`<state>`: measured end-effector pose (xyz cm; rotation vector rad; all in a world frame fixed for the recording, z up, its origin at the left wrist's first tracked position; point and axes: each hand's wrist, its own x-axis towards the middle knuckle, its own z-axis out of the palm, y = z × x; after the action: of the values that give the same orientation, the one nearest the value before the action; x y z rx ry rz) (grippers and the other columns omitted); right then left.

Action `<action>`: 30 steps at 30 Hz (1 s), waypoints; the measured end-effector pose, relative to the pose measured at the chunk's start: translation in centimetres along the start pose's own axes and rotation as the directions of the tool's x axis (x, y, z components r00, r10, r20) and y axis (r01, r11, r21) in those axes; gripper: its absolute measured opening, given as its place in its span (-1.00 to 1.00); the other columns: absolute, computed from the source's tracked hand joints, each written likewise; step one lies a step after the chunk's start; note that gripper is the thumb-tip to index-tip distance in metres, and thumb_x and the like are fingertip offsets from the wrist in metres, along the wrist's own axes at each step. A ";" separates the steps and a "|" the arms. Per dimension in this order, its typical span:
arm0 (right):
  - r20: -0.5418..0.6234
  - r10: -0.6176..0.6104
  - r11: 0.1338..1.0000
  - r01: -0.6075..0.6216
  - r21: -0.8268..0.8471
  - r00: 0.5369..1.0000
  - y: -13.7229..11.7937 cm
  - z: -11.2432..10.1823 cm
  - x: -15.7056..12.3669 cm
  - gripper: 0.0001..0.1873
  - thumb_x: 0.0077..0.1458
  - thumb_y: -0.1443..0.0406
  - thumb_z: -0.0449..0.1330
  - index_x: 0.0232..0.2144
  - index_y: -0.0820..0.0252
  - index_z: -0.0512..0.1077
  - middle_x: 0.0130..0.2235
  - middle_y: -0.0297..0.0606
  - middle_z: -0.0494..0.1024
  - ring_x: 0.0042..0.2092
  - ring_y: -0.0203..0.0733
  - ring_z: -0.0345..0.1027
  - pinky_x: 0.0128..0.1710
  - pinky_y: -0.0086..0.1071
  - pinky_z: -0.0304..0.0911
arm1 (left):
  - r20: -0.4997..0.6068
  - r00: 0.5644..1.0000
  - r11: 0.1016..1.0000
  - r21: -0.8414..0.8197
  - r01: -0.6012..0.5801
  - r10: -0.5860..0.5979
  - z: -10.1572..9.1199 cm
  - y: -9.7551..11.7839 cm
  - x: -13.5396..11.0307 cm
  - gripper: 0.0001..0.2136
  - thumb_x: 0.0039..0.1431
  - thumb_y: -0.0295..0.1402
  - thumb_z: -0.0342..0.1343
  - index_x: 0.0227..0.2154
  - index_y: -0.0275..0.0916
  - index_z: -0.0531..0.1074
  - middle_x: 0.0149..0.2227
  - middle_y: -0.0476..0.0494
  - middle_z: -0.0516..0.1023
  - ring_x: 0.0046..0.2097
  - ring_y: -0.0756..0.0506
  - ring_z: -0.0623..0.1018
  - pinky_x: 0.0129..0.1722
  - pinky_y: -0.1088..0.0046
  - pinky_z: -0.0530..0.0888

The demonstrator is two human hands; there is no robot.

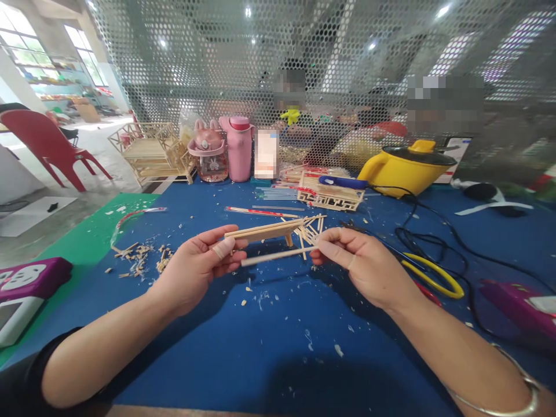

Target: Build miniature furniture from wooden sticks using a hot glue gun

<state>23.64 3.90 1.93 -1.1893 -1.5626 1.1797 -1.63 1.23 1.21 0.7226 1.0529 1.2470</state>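
Note:
My left hand (207, 255) grips one end of a small wooden stick assembly (264, 231), a flat strip with rods along it and a short leg near its far end. Pinched between the fingertips of my right hand (354, 252) is a single thin wooden stick (278, 255). It lies nearly level just below the assembly, its free end close to my left fingers. Behind my right fingertips, a pile of short wooden sticks (309, 229) rests on the blue table.
Broken wood bits (141, 258) lie to the left. At the back stand a wooden stick model (154, 152), a pink bottle (240, 149), a phone (266, 153) and a yellow pot (403, 168). Black cable (447, 231) and yellow-handled pliers (434, 277) are on the right. Perforated mesh (217, 58) rises behind.

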 end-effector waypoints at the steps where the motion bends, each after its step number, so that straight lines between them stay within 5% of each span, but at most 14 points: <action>1: 0.040 0.016 1.000 -0.017 0.016 0.999 -0.2 -0.4 0.1 -0.76 -0.05 0.13 0.30 -0.47 0.18 0.44 -0.47 -0.34 0.52 -0.40 -0.29 0.42 -0.29 -0.38 0.36 | -0.006 1.000 1.000 -0.026 0.010 -0.010 0.0 0.3 0.0 -0.82 0.21 -0.56 0.05 -0.15 -0.31 0.45 -0.35 -0.15 0.64 -0.44 0.05 0.61 -0.41 0.60 0.58; 6: 0.240 0.007 0.996 -0.029 0.089 0.971 -1.3 -2.9 0.0 -0.77 0.01 0.14 0.27 -0.48 0.18 0.42 -0.42 -0.29 0.56 -0.36 -0.26 0.46 -0.30 -0.38 0.36 | -0.057 0.982 0.973 -0.155 0.170 -0.181 0.2 1.9 -0.4 -0.82 0.25 -0.59 -0.04 -0.24 -0.36 0.47 -0.46 -0.17 0.63 -0.49 0.05 0.61 -0.50 0.64 0.57; 11: 0.378 0.052 0.988 -0.102 0.115 0.924 -1.7 -5.0 -0.1 -0.77 0.05 0.14 0.23 -0.44 0.18 0.40 -0.36 -0.24 0.59 -0.33 -0.22 0.49 -0.28 -0.35 0.35 | -0.075 0.955 0.956 -0.086 0.279 -0.286 0.8 1.9 0.0 -0.83 0.28 -0.51 -0.05 -0.31 -0.36 0.46 -0.46 -0.17 0.62 -0.50 0.05 0.60 -0.54 0.65 0.55; 14: 0.441 0.124 0.987 -0.155 0.035 0.889 -1.0 -5.0 0.3 -0.76 0.06 0.14 0.22 -0.43 0.21 0.37 -0.33 -0.23 0.59 -0.31 -0.23 0.48 -0.24 -0.33 0.34 | -0.077 0.964 0.949 0.170 0.264 -0.255 0.8 1.3 1.5 -0.81 0.31 -0.39 -0.07 -0.29 -0.33 0.42 -0.38 -0.15 0.62 -0.47 0.10 0.59 -0.50 0.71 0.51; 17: 0.548 0.224 0.974 -0.211 -0.086 0.806 -0.2 -4.4 0.7 -0.71 0.04 0.11 0.23 -0.45 0.23 0.34 -0.34 -0.19 0.59 -0.31 -0.23 0.46 -0.23 -0.30 0.33 | -0.073 0.965 0.797 0.550 0.250 -0.253 0.3 1.1 3.2 -0.73 0.30 -0.24 -0.10 -0.27 -0.33 0.41 -0.41 -0.15 0.60 -0.54 0.10 0.52 -0.55 0.69 0.45; 20: 0.608 0.264 0.963 -0.236 -0.128 0.749 0.0 -4.1 0.6 -0.68 0.02 0.09 0.23 -0.45 0.24 0.33 -0.35 -0.18 0.58 -0.34 -0.24 0.44 -0.23 -0.28 0.32 | -0.086 0.957 0.654 0.712 0.254 -0.279 -0.2 2.1 4.1 -0.65 0.19 -0.13 0.01 -0.27 -0.37 0.45 -0.63 -0.10 0.50 -0.69 0.03 0.38 -0.72 0.58 0.27; 23: 0.647 0.255 0.966 -0.219 -0.138 0.719 -0.3 -4.3 0.4 -0.68 0.02 0.09 0.23 -0.44 0.25 0.35 -0.33 -0.18 0.56 -0.31 -0.23 0.43 -0.23 -0.28 0.31 | -0.054 0.997 0.442 0.894 0.077 -0.063 0.2 3.7 4.4 -0.57 0.11 -0.12 0.08 -0.04 -0.28 0.41 -0.68 -0.01 0.44 -0.65 -0.05 0.40 -0.64 0.51 0.26; 25: 0.649 0.218 0.976 -0.164 -0.143 0.729 -0.4 -4.3 0.3 -0.70 0.02 0.11 0.23 -0.42 0.26 0.38 -0.32 -0.19 0.55 -0.30 -0.24 0.40 -0.22 -0.30 0.28 | 0.193 0.960 0.039 0.978 -0.205 0.204 1.5 4.1 4.6 -0.52 0.12 -0.12 0.04 0.07 -0.22 0.35 -0.52 -0.08 0.54 -0.42 -0.13 0.52 -0.41 0.42 0.38; 26: 0.638 0.181 0.983 -0.120 -0.139 0.748 -0.4 -4.3 0.3 -0.71 0.03 0.12 0.22 -0.42 0.26 0.39 -0.31 -0.20 0.54 -0.28 -0.24 0.39 -0.21 -0.31 0.27 | 0.335 0.922 -0.112 0.941 -0.319 0.195 2.4 3.9 4.9 -0.53 0.12 -0.11 0.02 0.05 -0.21 0.38 -0.38 -0.16 0.58 -0.29 -0.18 0.54 -0.29 0.36 0.39; 28: 0.605 0.089 0.992 -0.018 -0.122 0.791 -0.3 -3.9 0.3 -0.74 0.05 0.14 0.21 -0.45 0.24 0.39 -0.25 -0.22 0.51 -0.22 -0.25 0.37 -0.14 -0.32 0.23 | 0.583 0.811 -0.179 0.805 -0.566 0.058 4.3 2.9 5.6 -0.55 0.09 -0.13 0.07 0.00 -0.25 0.43 -0.09 -0.30 0.52 -0.09 -0.24 0.50 -0.11 0.31 0.36; 30: 0.591 0.019 0.991 0.063 -0.118 0.806 0.1 -3.4 0.2 -0.76 0.08 0.17 0.18 -0.48 0.23 0.36 -0.16 -0.20 0.49 -0.13 -0.22 0.35 -0.07 -0.31 0.18 | 0.627 0.779 -0.159 0.768 -0.621 -0.010 5.9 1.4 6.6 -0.58 -0.01 -0.15 0.17 -0.10 -0.25 0.51 -0.11 -0.31 0.53 -0.10 -0.26 0.50 -0.12 0.31 0.38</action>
<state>26.87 4.78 2.65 -0.9152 -2.1390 1.5498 3.20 8.58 3.13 2.5638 1.3289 0.2619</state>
